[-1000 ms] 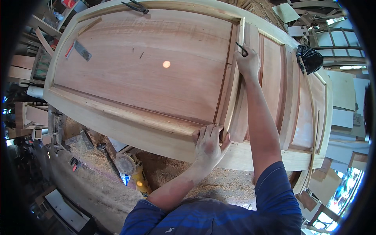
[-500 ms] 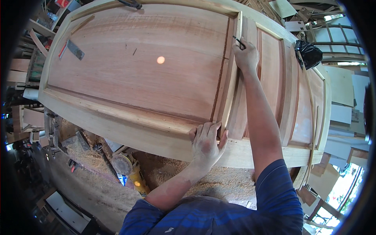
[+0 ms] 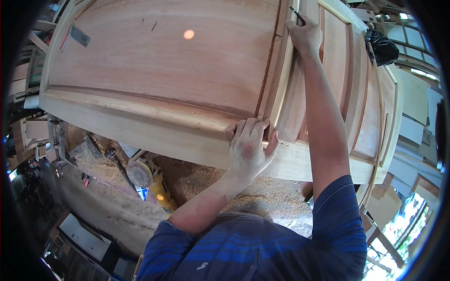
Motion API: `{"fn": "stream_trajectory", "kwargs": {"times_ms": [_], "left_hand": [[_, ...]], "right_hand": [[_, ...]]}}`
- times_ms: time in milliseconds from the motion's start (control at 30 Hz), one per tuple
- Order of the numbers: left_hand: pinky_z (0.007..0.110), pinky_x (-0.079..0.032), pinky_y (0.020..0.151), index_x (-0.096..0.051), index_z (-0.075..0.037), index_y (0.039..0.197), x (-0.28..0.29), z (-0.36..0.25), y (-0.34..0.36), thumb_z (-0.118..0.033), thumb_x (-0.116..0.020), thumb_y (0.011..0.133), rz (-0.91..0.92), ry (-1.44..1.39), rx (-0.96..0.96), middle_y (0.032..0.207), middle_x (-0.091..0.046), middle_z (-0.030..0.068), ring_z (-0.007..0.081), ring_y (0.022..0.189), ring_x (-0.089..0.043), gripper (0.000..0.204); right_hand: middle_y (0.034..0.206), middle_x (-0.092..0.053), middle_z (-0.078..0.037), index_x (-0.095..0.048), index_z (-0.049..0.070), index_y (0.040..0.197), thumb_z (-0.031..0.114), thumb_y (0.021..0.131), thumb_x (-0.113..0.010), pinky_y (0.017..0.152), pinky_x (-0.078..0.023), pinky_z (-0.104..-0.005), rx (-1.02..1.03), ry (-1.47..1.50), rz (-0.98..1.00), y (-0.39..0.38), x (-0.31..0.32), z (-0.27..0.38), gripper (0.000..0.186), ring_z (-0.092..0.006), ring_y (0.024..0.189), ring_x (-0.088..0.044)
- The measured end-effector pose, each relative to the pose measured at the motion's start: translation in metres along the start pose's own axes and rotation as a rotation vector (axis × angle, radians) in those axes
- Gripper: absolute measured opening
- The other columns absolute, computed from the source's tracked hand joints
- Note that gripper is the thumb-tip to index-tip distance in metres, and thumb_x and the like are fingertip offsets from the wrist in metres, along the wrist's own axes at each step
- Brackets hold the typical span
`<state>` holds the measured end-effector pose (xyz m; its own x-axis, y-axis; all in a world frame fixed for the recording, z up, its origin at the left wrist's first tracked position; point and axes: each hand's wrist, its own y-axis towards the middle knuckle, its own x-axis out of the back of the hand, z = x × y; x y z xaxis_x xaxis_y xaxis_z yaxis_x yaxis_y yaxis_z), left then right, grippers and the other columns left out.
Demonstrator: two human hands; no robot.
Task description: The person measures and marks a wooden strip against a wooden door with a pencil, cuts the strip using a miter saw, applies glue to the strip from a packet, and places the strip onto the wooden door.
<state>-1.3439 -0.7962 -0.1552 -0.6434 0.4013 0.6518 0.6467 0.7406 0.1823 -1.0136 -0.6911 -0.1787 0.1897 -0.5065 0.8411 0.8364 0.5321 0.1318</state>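
Observation:
A large pale wooden door or panel frame (image 3: pixel 178 145) lies flat before me, with a broad reddish inset panel (image 3: pixel 164 65). Across it runs a pale moulding strip (image 3: pixel 282 89), along the inset's right side. At the strip's near end my left hand (image 3: pixel 248 145) is closed, its fingers bent over the wood and its thumb on the right side. My right hand (image 3: pixel 305 35) is at the strip's far part, closed round a thin dark pencil (image 3: pixel 296 15) whose end points up and left. The pencil's lower part is hidden by the fingers.
A metal blade with a red edge (image 3: pixel 79 36) lies on the inset's left. A black plastic bag (image 3: pixel 382 48) and a long thin wood strip (image 3: pixel 378 107) are at the right. Below the frame are a round sanding disc (image 3: pixel 139 174), a yellow container (image 3: pixel 164 196) and sawdust.
The view has shifted, so the panel and the frame appear higher in the picture. Both hands keep about the same places on the strip, the pencil still in the right one.

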Motion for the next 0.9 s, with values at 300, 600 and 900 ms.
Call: {"fn": "stream_trajectory", "kwargs": {"times_ms": [300,600,900], "left_hand": [[0.043,-0.037,0.098,-0.07,-0.009,0.11,-0.006,0.001,-0.003,-0.027,-0.081,0.084,-0.01,-0.012,-0.019,0.099,-0.068,0.0054,0.0241,0.096,-0.064,0.033],[0.045,-0.036,0.097,-0.066,-0.01,0.099,-0.004,0.0,-0.002,-0.025,-0.082,0.078,0.015,0.037,-0.035,0.09,-0.061,0.0061,0.0254,0.093,-0.06,0.03],[0.044,-0.035,0.097,-0.067,-0.011,0.094,-0.005,0.004,-0.003,-0.024,-0.082,0.078,0.014,0.057,-0.052,0.086,-0.059,0.0037,0.0236,0.09,-0.059,0.026]], "right_hand": [[0.095,-0.074,-0.017,-0.078,0.007,0.101,0.037,0.079,-0.07,0.087,-0.054,-0.0496,-0.034,-0.032,0.021,-0.01,0.009,0.012,0.038,-0.0364,0.094,-0.071],[0.099,-0.076,-0.025,-0.075,0.005,0.126,0.023,0.088,-0.071,0.084,-0.057,-0.0479,-0.028,0.12,-0.051,-0.017,0.012,0.018,0.042,-0.0382,0.096,-0.075],[0.094,-0.074,-0.021,-0.075,0.004,0.126,0.023,0.09,-0.072,0.08,-0.056,-0.0476,-0.12,0.123,0.023,-0.021,0.021,0.03,0.041,-0.0347,0.089,-0.074]]}}
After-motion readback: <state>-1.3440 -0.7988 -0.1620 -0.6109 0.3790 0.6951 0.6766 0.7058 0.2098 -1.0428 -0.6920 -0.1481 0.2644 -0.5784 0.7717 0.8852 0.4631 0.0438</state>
